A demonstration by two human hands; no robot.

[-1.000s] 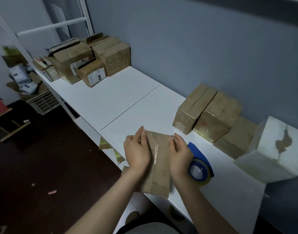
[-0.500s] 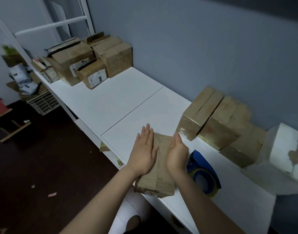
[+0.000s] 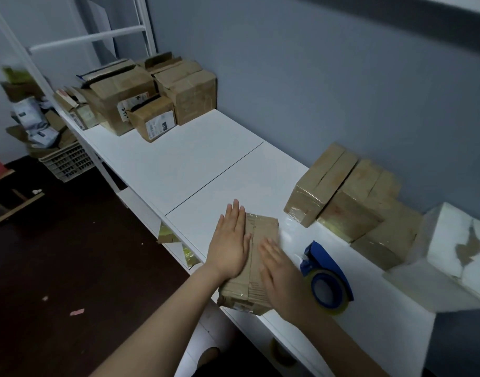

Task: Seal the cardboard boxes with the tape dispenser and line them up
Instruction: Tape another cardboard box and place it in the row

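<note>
A small flat cardboard box (image 3: pixel 262 235) lies at the front edge of the white table (image 3: pixel 195 164). My left hand (image 3: pixel 230 246) presses flat on its left half, fingers straight. My right hand (image 3: pixel 281 278) lies flat on its right half, fingers spread and slightly blurred. A blue tape dispenser (image 3: pixel 324 278) with a roll of clear tape sits on the table just right of my right hand. Three taped brown boxes (image 3: pixel 339 197) stand in a row against the wall at the right.
A white box (image 3: pixel 451 257) with a torn patch stands at the far right. A pile of unsealed cardboard boxes (image 3: pixel 151 96) fills the table's far left end. A white crate (image 3: pixel 67 161) of packages sits on the dark floor beyond.
My hands went from holding the box at its sides to lying flat on its top. The right hand slid back toward me along the box.
</note>
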